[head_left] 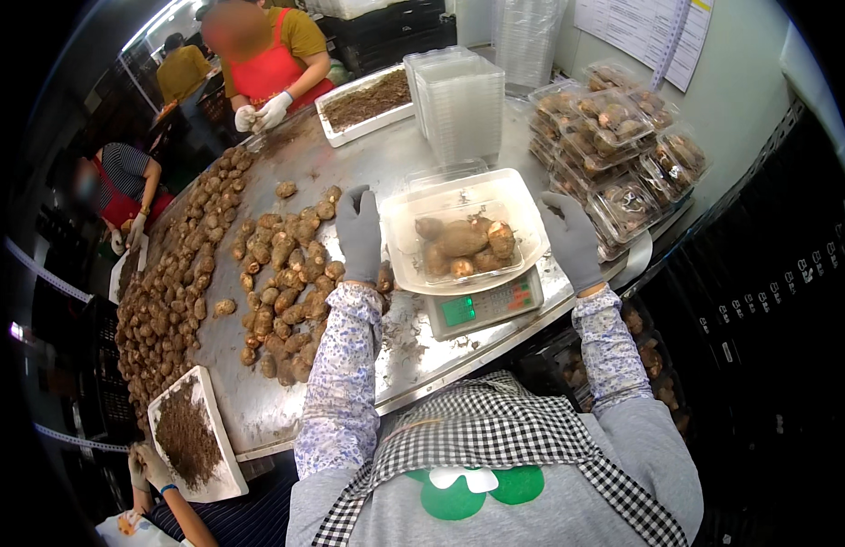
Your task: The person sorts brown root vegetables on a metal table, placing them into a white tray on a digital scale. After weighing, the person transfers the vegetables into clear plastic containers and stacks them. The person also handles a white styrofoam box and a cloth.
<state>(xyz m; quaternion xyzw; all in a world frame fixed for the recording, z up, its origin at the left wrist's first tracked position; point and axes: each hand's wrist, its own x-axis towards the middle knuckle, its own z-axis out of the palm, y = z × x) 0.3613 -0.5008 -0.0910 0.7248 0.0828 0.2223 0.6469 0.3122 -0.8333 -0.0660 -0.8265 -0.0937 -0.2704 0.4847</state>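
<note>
In front of me a digital scale point(484, 306) with a lit green display carries a white plastic basin point(397, 244). Inside the basin lies a clear plastic box point(506, 270) holding several brown taro corms point(461, 239). My left hand point(358, 232), in a grey glove, is at the basin's left side, fingers stretched out and holding nothing. At the basin's right side is my right hand point(573, 239), also grey-gloved, open with its fingers apart. Whether either hand touches the rim, I cannot tell. Loose taro point(285, 273) lies heaped to the left of my left forearm.
Stacked empty clear boxes point(459, 105) stand behind the basin. Filled, lidded boxes point(614, 137) are piled at right. A longer taro heap point(181, 273) runs along the metal table point(258, 415). Dirt-filled white trays point(372, 102) sit around it. Gloved co-workers point(276, 64) work at the far edge.
</note>
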